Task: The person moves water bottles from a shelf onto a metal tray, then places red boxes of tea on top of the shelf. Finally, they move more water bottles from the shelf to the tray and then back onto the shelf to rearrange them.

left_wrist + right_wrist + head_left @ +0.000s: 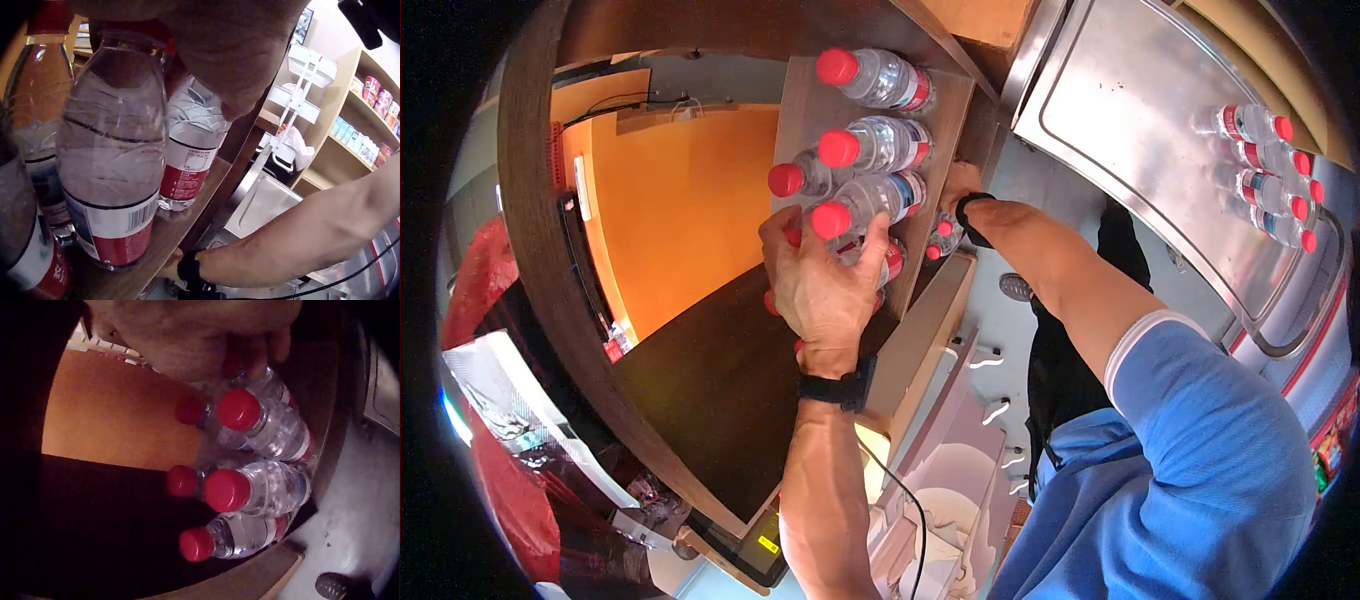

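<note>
Clear water bottles with red caps stand in rows on a wooden shelf (795, 100). Over the nearer ones my left hand (825, 290) reaches, thumb and fingers spread round a bottle (895, 258); the hand covers part of it. In the left wrist view, a large bottle (112, 137) stands close under that palm, with another bottle (187, 159) near the fingertip. My right hand (962, 182) is lower, mostly hidden behind the shelf edge. In the right wrist view its fingers grip a bottle (272, 381) at the red cap, beside several others (240, 409).
More red-capped bottles (1265, 190) stand on a metal surface (1140, 130) at the right. An orange panel (690, 200) and a dark board (710, 390) lie left of the bottles. Cartons (930, 540) are below. A shelf (350, 106) with packaged goods stands farther off.
</note>
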`<action>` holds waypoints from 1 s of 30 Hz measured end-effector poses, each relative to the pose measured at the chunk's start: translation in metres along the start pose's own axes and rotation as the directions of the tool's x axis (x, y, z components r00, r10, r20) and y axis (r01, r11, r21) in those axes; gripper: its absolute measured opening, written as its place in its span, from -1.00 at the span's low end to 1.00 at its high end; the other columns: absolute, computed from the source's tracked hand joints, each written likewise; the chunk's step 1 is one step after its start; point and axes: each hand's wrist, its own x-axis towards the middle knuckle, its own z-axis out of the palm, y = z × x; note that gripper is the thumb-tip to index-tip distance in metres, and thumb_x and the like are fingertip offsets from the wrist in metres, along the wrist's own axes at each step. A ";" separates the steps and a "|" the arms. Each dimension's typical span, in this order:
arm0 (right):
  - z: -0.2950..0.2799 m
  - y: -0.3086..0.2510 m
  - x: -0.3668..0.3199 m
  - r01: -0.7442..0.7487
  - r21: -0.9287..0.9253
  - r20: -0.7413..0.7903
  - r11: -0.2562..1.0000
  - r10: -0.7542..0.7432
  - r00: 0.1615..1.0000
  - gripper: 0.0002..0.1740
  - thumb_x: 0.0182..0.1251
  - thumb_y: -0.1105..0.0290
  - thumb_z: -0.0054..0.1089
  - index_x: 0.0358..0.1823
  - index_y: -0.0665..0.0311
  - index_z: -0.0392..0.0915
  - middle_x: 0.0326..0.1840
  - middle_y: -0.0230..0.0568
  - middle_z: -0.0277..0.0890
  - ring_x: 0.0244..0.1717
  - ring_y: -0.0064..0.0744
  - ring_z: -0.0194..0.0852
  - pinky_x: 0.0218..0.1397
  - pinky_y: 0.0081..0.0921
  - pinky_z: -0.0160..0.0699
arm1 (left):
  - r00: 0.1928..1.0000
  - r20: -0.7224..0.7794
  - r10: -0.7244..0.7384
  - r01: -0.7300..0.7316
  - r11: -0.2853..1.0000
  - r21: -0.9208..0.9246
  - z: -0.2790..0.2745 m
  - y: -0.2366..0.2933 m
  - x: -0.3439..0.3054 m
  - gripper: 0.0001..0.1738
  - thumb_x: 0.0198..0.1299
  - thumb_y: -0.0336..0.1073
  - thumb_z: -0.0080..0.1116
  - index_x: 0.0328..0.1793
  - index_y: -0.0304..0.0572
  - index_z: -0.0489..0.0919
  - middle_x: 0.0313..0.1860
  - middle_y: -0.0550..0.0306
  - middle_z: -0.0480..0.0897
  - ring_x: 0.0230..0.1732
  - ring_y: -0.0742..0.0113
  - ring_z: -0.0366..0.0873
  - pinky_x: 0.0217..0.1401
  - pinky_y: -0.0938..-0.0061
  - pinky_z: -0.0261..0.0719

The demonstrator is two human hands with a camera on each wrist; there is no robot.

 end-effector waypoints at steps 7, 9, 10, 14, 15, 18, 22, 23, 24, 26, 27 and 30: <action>-0.080 -0.012 -0.041 -0.276 0.059 0.221 0.959 0.257 0.941 -0.57 0.33 0.12 0.22 0.00 0.31 0.77 0.09 0.19 0.74 0.12 0.22 0.75 0.17 0.07 0.71 | 0.999 -0.001 -0.033 0.033 0.997 -0.070 -0.004 -0.001 0.001 -0.22 0.05 0.19 0.56 0.07 -0.45 0.69 0.21 -0.23 0.55 0.24 -0.22 0.56 0.29 -0.01 0.57; -0.077 0.026 -0.071 -0.219 0.099 0.247 0.971 0.189 0.950 -0.53 0.40 0.15 0.20 0.18 0.34 0.53 0.18 0.30 0.61 0.14 0.44 0.65 0.18 0.16 0.68 | 0.999 -0.004 -0.035 0.034 0.996 -0.077 -0.006 0.001 0.000 -0.22 0.06 0.21 0.55 0.07 -0.45 0.70 0.21 -0.22 0.54 0.25 -0.22 0.55 0.28 -0.02 0.57; -0.112 0.027 -0.095 -0.218 0.150 0.274 0.964 0.172 0.946 -0.55 0.41 0.17 0.21 0.14 0.38 0.54 0.15 0.32 0.61 0.16 0.39 0.64 0.21 0.16 0.67 | 0.999 0.009 -0.041 0.041 0.996 -0.074 -0.007 0.001 0.000 -0.22 0.07 0.22 0.54 0.06 -0.44 0.70 0.22 -0.22 0.54 0.26 -0.22 0.55 0.28 -0.03 0.57; -0.105 0.164 -0.170 0.110 -0.062 0.502 0.992 -0.064 0.862 -0.56 0.43 0.12 0.19 0.03 0.40 0.66 0.02 0.20 0.70 0.13 0.25 0.67 0.24 0.08 0.63 | 1.000 -0.024 0.000 -0.002 0.998 -0.068 -0.003 0.000 -0.001 -0.23 0.08 0.23 0.51 0.07 -0.41 0.71 0.22 -0.23 0.56 0.26 -0.23 0.53 0.27 -0.07 0.58; -0.126 0.186 -0.180 -0.022 -0.144 0.677 0.989 0.115 0.727 -0.45 0.39 0.06 0.25 0.15 0.41 0.64 0.22 0.24 0.64 0.27 0.22 0.62 0.34 0.03 0.58 | 0.999 -0.043 0.018 -0.021 0.998 -0.065 -0.006 0.001 -0.001 -0.24 0.09 0.23 0.50 0.08 -0.41 0.71 0.22 -0.25 0.56 0.27 -0.26 0.53 0.27 -0.08 0.58; -0.193 0.234 -0.239 -0.253 -0.161 0.590 0.954 0.298 0.750 -0.45 0.44 -0.01 0.26 0.16 0.33 0.69 0.17 0.15 0.70 0.21 0.16 0.67 0.30 0.00 0.61 | 0.997 -0.078 0.009 -0.012 0.999 -0.040 -0.001 0.000 -0.005 -0.24 0.11 0.23 0.48 0.09 -0.42 0.70 0.22 -0.25 0.56 0.29 -0.29 0.53 0.28 -0.09 0.57; -0.260 0.248 -0.280 -0.200 -0.080 0.551 0.977 0.210 0.808 -0.46 0.46 -0.02 0.28 0.19 0.29 0.66 0.12 0.04 0.74 0.21 0.07 0.68 0.24 -0.06 0.62 | 0.999 -0.031 0.038 -0.042 0.988 -0.151 -0.011 0.005 -0.003 -0.23 0.15 0.21 0.46 0.13 -0.44 0.68 0.27 -0.27 0.54 0.32 -0.31 0.51 0.33 -0.10 0.54; -0.275 0.243 -0.283 -0.141 -0.064 0.618 0.988 0.150 0.771 -0.39 0.43 -0.07 0.30 0.17 0.36 0.65 0.08 0.12 0.73 0.14 0.13 0.70 0.19 -0.03 0.62 | 0.999 -0.022 0.030 -0.032 0.993 -0.110 -0.013 0.007 -0.004 -0.23 0.16 0.21 0.45 0.14 -0.45 0.67 0.28 -0.27 0.54 0.33 -0.31 0.50 0.36 -0.10 0.53; -0.285 0.234 -0.286 -0.154 -0.070 0.604 0.986 0.165 0.779 -0.39 0.43 -0.07 0.30 0.17 0.36 0.65 0.08 0.12 0.73 0.14 0.13 0.70 0.19 -0.03 0.62 | 0.999 -0.030 0.045 -0.048 0.991 -0.124 -0.012 0.007 -0.004 -0.23 0.16 0.21 0.45 0.14 -0.45 0.67 0.28 -0.27 0.54 0.33 -0.31 0.50 0.36 -0.10 0.53; -0.295 0.215 -0.292 -0.176 0.050 0.472 0.983 0.132 0.872 -0.45 0.46 0.00 0.30 0.20 0.34 0.63 0.01 0.10 0.74 0.08 0.12 0.71 0.15 -0.06 0.64 | 1.000 0.023 -0.011 0.013 0.996 -0.087 -0.014 0.007 -0.004 -0.22 0.19 0.22 0.42 0.26 -0.34 0.63 0.38 -0.18 0.50 0.40 -0.27 0.48 0.42 -0.02 0.50; -0.310 0.196 -0.289 -0.241 0.111 0.454 0.964 0.166 0.875 -0.52 0.48 0.10 0.28 0.22 0.32 0.61 0.06 0.09 0.70 0.11 0.10 0.67 0.19 -0.09 0.62 | 1.000 0.028 -0.004 0.006 0.996 -0.090 -0.017 0.008 -0.005 -0.20 0.20 0.22 0.41 0.28 -0.37 0.62 0.38 -0.18 0.49 0.41 -0.26 0.48 0.41 -0.04 0.51; -0.351 0.160 -0.279 -0.115 0.155 0.184 0.981 0.085 0.979 -0.56 0.47 0.15 0.28 0.21 0.31 0.61 0.13 0.07 0.65 0.17 0.12 0.61 0.24 -0.10 0.59 | 1.000 -0.021 0.002 -0.004 0.996 -0.085 -0.012 0.007 -0.004 -0.19 0.17 0.23 0.43 0.20 -0.45 0.66 0.34 -0.21 0.47 0.37 -0.28 0.47 0.40 -0.09 0.50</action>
